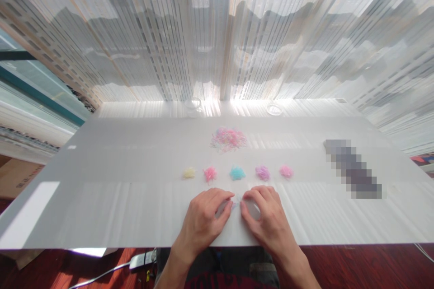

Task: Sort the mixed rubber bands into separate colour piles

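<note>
A few pale thin strands (238,199) lie on the white table (135,216) between my two hands. My left hand (210,211) curves in from the left, its thumb and index fingertips a little apart beside the strands. From the right my right hand (266,211) does the same, thumb and index apart at the strands' edge. Beyond the hands, small heaps form a row: yellow (189,172), deep pink (210,173), blue (237,172), purple (262,172) and light pink (286,171). Farther back is a larger mixed-colour pile (228,139).
A blurred, pixelated object (352,169) lies on the table's right side. Two clear round items (193,104) (274,109) stand near the back edge, before sheer curtains (210,31). A white power strip (142,260) is on the floor below.
</note>
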{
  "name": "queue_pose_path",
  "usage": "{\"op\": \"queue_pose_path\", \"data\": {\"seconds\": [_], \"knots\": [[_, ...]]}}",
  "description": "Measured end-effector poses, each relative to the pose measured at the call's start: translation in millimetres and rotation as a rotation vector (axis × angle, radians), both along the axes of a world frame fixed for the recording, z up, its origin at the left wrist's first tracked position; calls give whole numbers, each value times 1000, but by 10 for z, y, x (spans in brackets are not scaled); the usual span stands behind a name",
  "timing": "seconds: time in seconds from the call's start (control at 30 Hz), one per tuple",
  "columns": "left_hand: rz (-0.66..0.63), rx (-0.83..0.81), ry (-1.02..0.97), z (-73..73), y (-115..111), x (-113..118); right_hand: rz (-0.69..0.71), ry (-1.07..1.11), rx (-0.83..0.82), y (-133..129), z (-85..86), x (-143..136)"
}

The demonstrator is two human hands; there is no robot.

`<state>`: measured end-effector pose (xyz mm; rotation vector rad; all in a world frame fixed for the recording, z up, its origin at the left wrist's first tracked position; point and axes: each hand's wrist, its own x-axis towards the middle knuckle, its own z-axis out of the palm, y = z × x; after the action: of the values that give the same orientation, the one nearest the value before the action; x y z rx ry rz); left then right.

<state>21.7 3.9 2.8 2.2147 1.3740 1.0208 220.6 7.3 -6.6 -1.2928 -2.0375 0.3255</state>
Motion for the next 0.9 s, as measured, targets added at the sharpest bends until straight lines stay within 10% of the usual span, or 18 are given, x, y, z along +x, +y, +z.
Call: {"op": "queue_pose_path", "data": {"seconds": [0.9], "knots": [[-72, 46, -83, 6, -10, -28, 256, 169, -68, -30, 38, 65]]}}
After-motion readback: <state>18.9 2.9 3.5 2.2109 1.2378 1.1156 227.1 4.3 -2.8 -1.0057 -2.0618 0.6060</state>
